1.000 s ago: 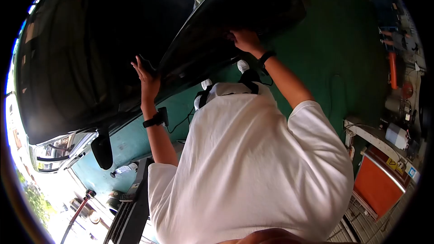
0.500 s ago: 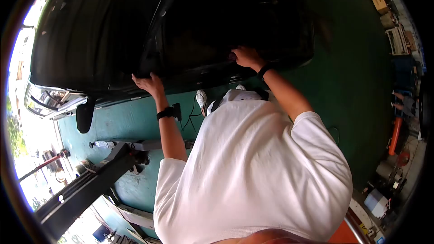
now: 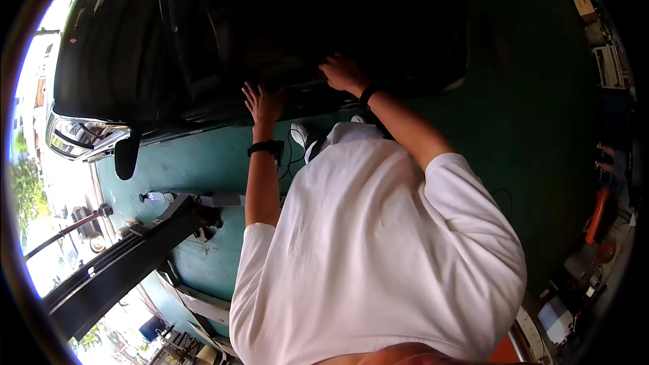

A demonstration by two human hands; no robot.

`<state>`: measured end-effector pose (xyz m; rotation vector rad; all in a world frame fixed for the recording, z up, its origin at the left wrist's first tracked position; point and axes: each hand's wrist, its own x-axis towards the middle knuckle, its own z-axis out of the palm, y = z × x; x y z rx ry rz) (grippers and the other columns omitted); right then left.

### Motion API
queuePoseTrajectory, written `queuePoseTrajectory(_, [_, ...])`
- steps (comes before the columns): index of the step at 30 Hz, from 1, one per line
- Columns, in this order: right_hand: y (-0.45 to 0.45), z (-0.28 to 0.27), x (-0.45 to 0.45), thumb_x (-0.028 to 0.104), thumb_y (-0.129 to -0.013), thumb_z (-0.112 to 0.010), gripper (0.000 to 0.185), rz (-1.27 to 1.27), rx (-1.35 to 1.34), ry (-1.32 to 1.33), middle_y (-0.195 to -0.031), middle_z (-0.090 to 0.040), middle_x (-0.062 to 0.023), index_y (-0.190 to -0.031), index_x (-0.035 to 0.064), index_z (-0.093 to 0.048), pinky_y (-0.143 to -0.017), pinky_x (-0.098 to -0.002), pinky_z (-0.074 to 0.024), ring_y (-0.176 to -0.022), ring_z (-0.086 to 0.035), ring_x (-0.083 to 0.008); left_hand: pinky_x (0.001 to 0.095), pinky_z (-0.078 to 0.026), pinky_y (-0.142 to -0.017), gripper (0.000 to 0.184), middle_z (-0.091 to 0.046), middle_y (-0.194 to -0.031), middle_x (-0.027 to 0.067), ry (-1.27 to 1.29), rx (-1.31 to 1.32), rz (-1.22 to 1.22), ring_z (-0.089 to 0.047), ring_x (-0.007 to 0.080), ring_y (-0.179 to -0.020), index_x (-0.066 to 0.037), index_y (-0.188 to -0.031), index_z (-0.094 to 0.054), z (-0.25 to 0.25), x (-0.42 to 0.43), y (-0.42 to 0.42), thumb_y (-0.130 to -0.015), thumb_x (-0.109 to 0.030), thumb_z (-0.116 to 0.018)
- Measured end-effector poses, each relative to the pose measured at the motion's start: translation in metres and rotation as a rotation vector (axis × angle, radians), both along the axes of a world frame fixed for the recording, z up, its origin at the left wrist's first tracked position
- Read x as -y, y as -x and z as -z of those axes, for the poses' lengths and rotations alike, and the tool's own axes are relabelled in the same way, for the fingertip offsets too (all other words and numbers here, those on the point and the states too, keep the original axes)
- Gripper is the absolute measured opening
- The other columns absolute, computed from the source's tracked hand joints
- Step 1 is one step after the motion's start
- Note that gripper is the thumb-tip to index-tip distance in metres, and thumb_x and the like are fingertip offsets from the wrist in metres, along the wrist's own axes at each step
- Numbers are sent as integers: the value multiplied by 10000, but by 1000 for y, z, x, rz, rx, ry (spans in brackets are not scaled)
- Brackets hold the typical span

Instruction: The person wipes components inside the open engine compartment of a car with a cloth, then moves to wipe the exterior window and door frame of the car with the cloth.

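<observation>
A black car [image 3: 125, 47] fills the upper part of the view, its wing mirror [image 3: 126, 157] sticking out at the left. My left hand [image 3: 266, 104] lies against the car's near side with the fingers spread, holding nothing. To its right, my right hand [image 3: 343, 73] has its fingers curled in at the dark bodywork. Whatever those fingers hold, if anything, is lost in the shadow. Black bands circle both wrists.
Below the car, the green floor [image 3: 162, 169] carries a thin black cable [image 3: 291, 162] by my shoes. A dark lift post [image 3: 122, 263] slants across the lower left, with a plastic bottle [image 3: 159, 197] near its arm. Boxes and tools line the right edge.
My left hand has shifted right along the car and spread its fingers. My right hand has moved left and slightly up. A bright line on the car body shows farther left.
</observation>
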<state>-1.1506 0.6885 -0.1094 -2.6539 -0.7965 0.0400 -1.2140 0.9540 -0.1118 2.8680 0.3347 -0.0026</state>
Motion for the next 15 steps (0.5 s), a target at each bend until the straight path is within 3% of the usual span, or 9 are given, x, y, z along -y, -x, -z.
queuePoseTrajectory(2, [1, -3, 12, 113, -793, -646, 159, 74, -121, -77, -1015, -676, -117, -940, 111, -705, -849, -465, -534, -1015, -619, -344, 639, -177, -1140, 782, -146, -1591, 270, 21, -34, 6, -93, 435, -1486, -68, -1438, -383, -14, 0, 0, -873, -557, -613])
queuePoseTrajectory(4, [-3, 3, 46, 117, -795, -646, 154, 137, -150, -55, -1004, -680, -115, -937, 117, -707, -843, -464, -536, -1018, -623, -340, 625, -216, -1135, 802, -160, -1590, 265, -93, -196, 32, -111, 432, -1484, -88, -1444, -384, -27, 0, -2, -859, -584, -620])
queuePoseTrajectory(7, [-9, 2, 106, 124, -812, -639, 155, 292, -222, 16, -1022, -693, -113, -945, 140, -716, -815, -459, -545, -1014, -645, -328, 595, -254, -1134, 798, -179, -1585, 264, -109, -195, 49, -133, 440, -1478, -95, -1442, -379, -26, 2, -11, -857, -574, -635])
queuePoseTrajectory(9, [-24, 31, 157, 182, -833, -633, 197, 219, -31, 142, -1030, -706, -106, -1007, 138, -717, -776, -473, -552, -972, -667, -335, 584, -268, -1134, 797, -178, -1583, 267, -137, -227, 42, -135, 448, -1475, -89, -1442, -371, -17, -4, -1, -861, -565, -636])
queuePoseTrajectory(11, [-29, -3, 193, 138, -835, -634, 235, 569, -135, 94, -1054, -701, -126, -1054, 134, -719, -806, -474, -550, -980, -663, -327, 574, -289, -1129, 792, -160, -1584, 275, -136, -196, 74, -122, 461, -1472, -73, -1443, -356, -12, -9, -7, -872, -546, -636])
queuePoseTrajectory(13, [-39, 21, 246, 136, -830, -643, 265, 654, -86, 42, -1037, -704, -135, -1086, 128, -712, -810, -484, -546, -975, -662, -337, 574, -289, -1130, 806, -152, -1580, 288, -154, -212, 68, -119, 474, -1467, -62, -1448, -339, -17, -7, -7, -874, -546, -633])
queuePoseTrajectory(15, [-22, -7, 250, 126, -822, -646, 267, 577, -171, 84, -1040, -702, -138, -1081, 127, -712, -806, -485, -547, -970, -661, -341, 574, -289, -1131, 820, -144, -1576, 301, -155, -234, 79, -116, 487, -1463, -51, -1453, -322, -11, -2, -7, -877, -546, -630])
